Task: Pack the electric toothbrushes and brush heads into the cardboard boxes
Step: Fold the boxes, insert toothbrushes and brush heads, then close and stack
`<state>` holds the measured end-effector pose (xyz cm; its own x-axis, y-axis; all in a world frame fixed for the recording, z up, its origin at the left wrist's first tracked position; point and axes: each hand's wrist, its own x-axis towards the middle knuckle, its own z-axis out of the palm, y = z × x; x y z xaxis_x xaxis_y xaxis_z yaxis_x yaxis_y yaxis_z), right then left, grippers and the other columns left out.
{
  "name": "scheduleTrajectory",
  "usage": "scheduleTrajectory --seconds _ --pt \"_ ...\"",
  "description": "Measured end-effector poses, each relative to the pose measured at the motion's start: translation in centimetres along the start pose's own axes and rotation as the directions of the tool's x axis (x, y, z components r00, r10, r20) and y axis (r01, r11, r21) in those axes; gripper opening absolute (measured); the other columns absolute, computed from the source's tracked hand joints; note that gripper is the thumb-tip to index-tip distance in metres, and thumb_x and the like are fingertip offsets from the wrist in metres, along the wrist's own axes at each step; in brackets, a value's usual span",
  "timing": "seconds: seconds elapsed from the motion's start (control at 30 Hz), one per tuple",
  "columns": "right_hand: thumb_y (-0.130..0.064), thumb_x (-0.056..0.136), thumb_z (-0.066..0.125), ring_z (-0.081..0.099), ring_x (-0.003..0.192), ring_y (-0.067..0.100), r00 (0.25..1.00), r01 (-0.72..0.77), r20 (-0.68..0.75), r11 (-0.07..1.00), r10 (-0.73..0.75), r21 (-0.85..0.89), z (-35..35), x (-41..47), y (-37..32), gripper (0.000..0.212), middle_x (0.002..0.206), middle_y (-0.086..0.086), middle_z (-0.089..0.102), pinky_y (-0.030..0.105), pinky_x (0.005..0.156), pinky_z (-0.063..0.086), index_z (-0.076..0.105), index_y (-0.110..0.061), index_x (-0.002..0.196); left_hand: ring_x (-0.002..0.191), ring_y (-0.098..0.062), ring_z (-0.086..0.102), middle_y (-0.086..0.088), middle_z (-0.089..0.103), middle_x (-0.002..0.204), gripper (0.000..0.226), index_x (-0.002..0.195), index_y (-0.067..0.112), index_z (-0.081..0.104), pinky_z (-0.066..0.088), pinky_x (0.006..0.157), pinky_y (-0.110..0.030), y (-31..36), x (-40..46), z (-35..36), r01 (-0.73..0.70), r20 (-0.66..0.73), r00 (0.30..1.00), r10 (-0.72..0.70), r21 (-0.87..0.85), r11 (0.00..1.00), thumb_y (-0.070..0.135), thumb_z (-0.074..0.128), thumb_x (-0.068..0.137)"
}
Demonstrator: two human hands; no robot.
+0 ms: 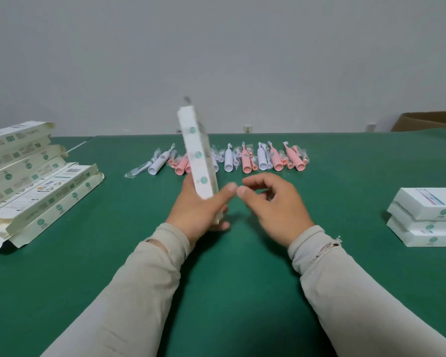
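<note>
I observe the left hand gripping a long white cardboard box near its lower end, thumb across the front face and fingers curled behind. The box stands nearly upright above the green table, its top leaning slightly left and away from me; it is motion-blurred, so I cannot tell whether its top flap is closed. Three round teal marks run down its narrow side.

The right hand hovers just beside the left, fingers loosely curled, holding nothing; its thumb tip is close to the left thumb but I cannot confirm contact. Both forearms wear beige sleeves; the right cuff is frayed.

Beyond the hands, a row of electric toothbrushes lies on the table, pink and white handles mixed, with brush heads in clear wrappers among them. The held box partly hides the middle of that row.

At the left edge, a stack of empty open boxes lies flat, flaps loose. At the right edge, three closed white boxes are stacked. A brown carton sits at the far right, behind the table, against the grey wall.
</note>
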<state>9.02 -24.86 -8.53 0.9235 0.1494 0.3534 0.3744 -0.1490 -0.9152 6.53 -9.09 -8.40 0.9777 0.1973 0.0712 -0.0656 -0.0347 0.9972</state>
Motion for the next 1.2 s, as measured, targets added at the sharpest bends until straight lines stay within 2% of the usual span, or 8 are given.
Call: scheduleTrajectory --seconds 0.1,0.27,0.53,0.63,0.73,0.97,1.1,1.2 --pt "-0.026 0.092 0.070 0.064 0.070 0.011 0.982 -0.135 -0.095 0.957 0.164 0.256 -0.7 0.6 -0.2 0.008 0.083 -0.010 0.071 0.021 0.057 0.051 0.070 -0.022 0.100 0.105 -0.014 0.057 0.013 0.057 0.121 0.074 0.133 0.045 0.040 0.051 0.090 -0.036 -1.3 0.4 -0.8 -0.284 0.116 0.952 0.282 0.673 0.683 0.040 0.084 0.074" --pt "-0.032 0.078 0.071 0.065 0.063 0.012 0.974 -0.210 0.035 0.832 0.224 0.514 -1.9 0.8 -0.8 0.040 0.101 -0.002 0.077 0.020 0.045 0.044 0.064 -0.019 0.115 0.102 -0.017 0.054 0.009 0.054 0.110 0.067 0.125 0.045 0.044 0.047 0.087 -0.035 -1.4 1.1 -1.8 -0.297 0.142 0.941 0.308 0.782 0.547 0.044 0.084 0.072" --pt "-0.062 0.083 0.062 0.066 0.067 0.017 0.962 -0.217 -0.001 0.764 0.273 0.607 -3.1 1.3 -0.6 0.050 0.106 0.002 0.076 0.026 0.051 0.049 0.067 -0.028 0.119 0.098 -0.016 0.048 0.008 0.048 0.105 0.061 0.120 0.037 0.051 0.045 0.082 -0.035 -0.9 1.2 -2.3 -0.270 0.112 0.934 0.338 0.841 0.469 0.050 0.083 0.070" --pt "-0.035 0.099 0.053 0.065 0.059 0.014 0.921 -0.267 -0.098 0.795 0.377 0.544 -3.7 1.5 -0.1 0.022 0.089 0.005 0.077 0.025 0.046 0.048 0.069 -0.020 0.107 0.104 -0.015 0.047 0.010 0.048 0.109 0.065 0.120 0.038 0.049 0.047 0.087 -0.037 -1.0 1.0 -2.5 -0.268 0.134 0.943 0.305 0.850 0.454 0.065 0.076 0.067" --pt "-0.018 0.099 0.045 0.065 0.053 0.015 0.881 -0.325 -0.121 0.772 0.457 0.546 -3.7 1.5 0.1 0.021 0.074 0.004 0.076 0.026 0.044 0.049 0.065 -0.011 0.101 0.112 -0.013 0.045 0.012 0.048 0.118 0.079 0.123 0.040 0.047 0.047 0.094 -0.040 -1.1 0.8 -2.2 -0.257 0.155 0.955 0.252 0.856 0.448 0.090 0.049 0.062" --pt "-0.003 0.099 0.046 0.074 0.071 0.014 0.915 -0.346 -0.084 0.876 0.394 0.337 -3.6 1.7 0.5 0.028 0.089 -0.001 0.078 0.027 0.057 0.058 0.068 -0.020 0.097 0.110 -0.017 0.049 0.008 0.055 0.116 0.089 0.125 0.038 0.053 0.048 0.090 -0.040 -1.3 1.6 -2.9 -0.230 0.118 0.957 0.267 0.869 0.439 0.093 0.038 0.057" --pt "-0.009 0.089 0.065 0.061 0.081 0.001 0.910 -0.249 -0.354 0.967 0.216 -0.050 -4.5 2.0 1.4 0.028 0.100 -0.014 0.063 0.018 0.066 0.046 0.059 -0.034 0.099 0.115 -0.018 0.046 0.008 0.053 0.125 0.094 0.131 0.036 0.052 0.048 0.092 -0.041 -1.0 2.5 -3.5 -0.258 0.173 0.946 0.274 0.915 0.312 0.091 0.039 0.057" --pt "-0.010 0.087 0.066 0.058 0.075 0.000 0.912 -0.038 -0.410 0.994 -0.008 -0.105 -4.9 2.0 1.0 0.025 0.089 -0.015 0.062 0.013 0.068 0.045 0.058 -0.034 0.085 0.115 -0.017 0.046 0.010 0.053 0.128 0.093 0.132 0.037 0.052 0.048 0.091 -0.040 -1.5 2.7 -4.0 -0.253 0.162 0.944 0.289 0.916 0.313 0.091 0.042 0.057"
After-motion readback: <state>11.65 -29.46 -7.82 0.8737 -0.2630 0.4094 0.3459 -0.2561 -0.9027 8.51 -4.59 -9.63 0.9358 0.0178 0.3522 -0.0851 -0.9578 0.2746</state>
